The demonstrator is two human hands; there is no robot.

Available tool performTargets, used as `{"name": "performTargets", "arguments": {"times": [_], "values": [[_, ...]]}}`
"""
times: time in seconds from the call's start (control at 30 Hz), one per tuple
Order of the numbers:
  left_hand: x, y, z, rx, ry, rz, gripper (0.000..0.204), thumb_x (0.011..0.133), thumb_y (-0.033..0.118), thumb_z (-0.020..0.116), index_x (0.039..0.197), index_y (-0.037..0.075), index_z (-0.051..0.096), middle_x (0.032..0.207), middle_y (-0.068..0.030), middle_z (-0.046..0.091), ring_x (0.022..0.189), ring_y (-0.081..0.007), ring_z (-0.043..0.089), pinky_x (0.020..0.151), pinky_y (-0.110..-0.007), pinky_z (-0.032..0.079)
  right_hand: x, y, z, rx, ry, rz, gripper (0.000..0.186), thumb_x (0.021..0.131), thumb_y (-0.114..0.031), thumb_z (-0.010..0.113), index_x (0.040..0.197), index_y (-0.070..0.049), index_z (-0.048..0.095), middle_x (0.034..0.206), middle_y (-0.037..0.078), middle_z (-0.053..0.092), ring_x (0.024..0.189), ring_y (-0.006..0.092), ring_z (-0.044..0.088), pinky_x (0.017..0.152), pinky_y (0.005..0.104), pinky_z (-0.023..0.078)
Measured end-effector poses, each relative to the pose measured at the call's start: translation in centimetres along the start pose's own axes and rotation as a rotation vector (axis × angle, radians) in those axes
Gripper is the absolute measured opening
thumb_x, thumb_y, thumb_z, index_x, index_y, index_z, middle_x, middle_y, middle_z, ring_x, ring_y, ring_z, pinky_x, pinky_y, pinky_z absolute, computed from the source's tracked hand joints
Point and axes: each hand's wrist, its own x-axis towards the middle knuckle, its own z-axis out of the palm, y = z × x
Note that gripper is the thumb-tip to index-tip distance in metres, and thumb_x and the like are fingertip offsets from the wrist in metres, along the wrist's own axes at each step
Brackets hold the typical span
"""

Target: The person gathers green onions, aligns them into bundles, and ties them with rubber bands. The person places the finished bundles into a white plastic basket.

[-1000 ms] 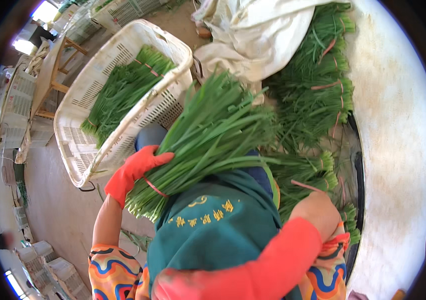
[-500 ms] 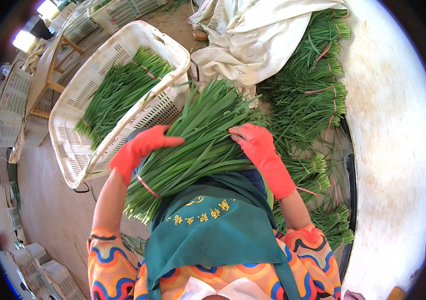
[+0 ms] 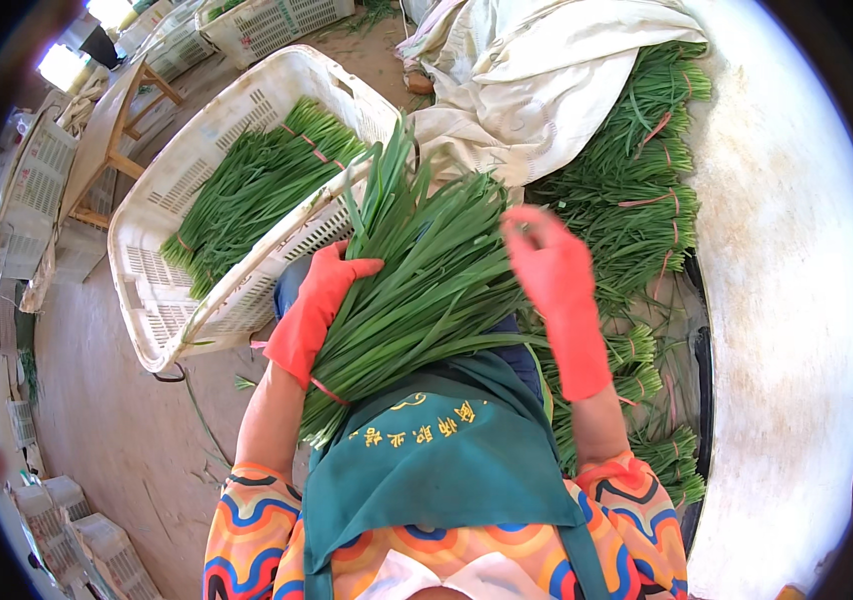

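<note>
Beside the green bundle (image 3: 427, 290), the right hand (image 3: 551, 262) blurs; contact unclear.

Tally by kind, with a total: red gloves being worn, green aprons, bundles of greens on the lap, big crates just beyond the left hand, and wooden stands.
Red gloves: 2
Green apron: 1
Greens bundle on the lap: 1
Big crate: 1
Wooden stand: 1
Total: 6
</note>
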Motion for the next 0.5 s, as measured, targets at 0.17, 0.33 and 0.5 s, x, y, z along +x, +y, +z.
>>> {"name": "performTargets", "arguments": {"times": [0.17, 0.33, 0.5], "values": [[-0.5, 1.2, 0.8, 0.009, 0.023, 0.036, 0.041, 0.073, 0.01, 0.071, 0.109, -0.006, 0.059, 0.09, -0.012, 0.067, 0.074, -0.0194, 0.065, 0.069, -0.03, 0.052, -1.1, -3.5, 6.5, -0.194, -0.528, -0.08, 0.027, 0.082, -0.037, 0.058, 0.089, -0.013, 0.066, 0.081, 0.012, 0.066, 0.08, 0.0305, 0.064, 0.071, 0.0407, 0.049], [-0.5, 0.6, 0.3, -0.075, 0.011, 0.032, 0.039, 0.074, 0.008, 0.07, 0.109, -0.006, 0.059, 0.092, -0.0115, 0.067, 0.076, -0.0188, 0.064, 0.071, -0.03, 0.051, -2.0, -2.6, 7.9, -0.186, -0.379, -0.143, 0.019, 0.08, -0.029, 0.056, 0.08, -0.011, 0.062, 0.074, 0.013, 0.065, 0.073, 0.0328, 0.064, 0.065, 0.0434, 0.049], [-1.3, 1.2, 0.9, -0.104, -0.018, 0.016, 0.037, 0.075, 0.006, 0.069, 0.109, -0.006, 0.059, 0.092, -0.0113, 0.067, 0.077, -0.0176, 0.064, 0.073, -0.03, 0.051, 1.4, 4.4, 5.3, -0.111, 0.225, -0.09, 0.007, 0.079, -0.02, 0.056, 0.078, -0.013, 0.058, 0.069, 0.014, 0.064, 0.065, 0.0337, 0.063, 0.059, 0.0425, 0.05]]}}
